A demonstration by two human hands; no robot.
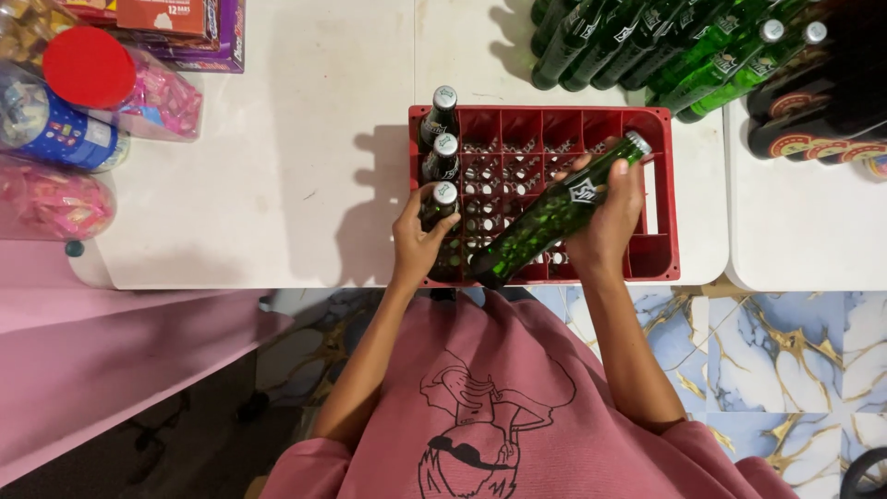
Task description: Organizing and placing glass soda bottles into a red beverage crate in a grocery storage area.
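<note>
- Right grip [612, 214] closes around a green glass bottle [552, 218], tilted above the red plastic crate [662, 199] on the white worktop [305, 139].
- Left grip [418, 242] clasps a capped dark bottle [442, 217] standing upright in the crate's near-left compartment.

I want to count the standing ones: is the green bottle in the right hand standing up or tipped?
Tipped. The green bottle lies slanted in the right hand, above the red crate.

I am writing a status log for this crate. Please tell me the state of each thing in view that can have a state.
Red crate: on the white table, mostly unfilled.
Three capped green bottles: upright in the crate's left column.
Left hand: gripping the nearest of those bottles.
Right hand: holding a capped green bottle tilted over the crate.
Green bottles beyond the crate: capped, standing grouped.
</note>
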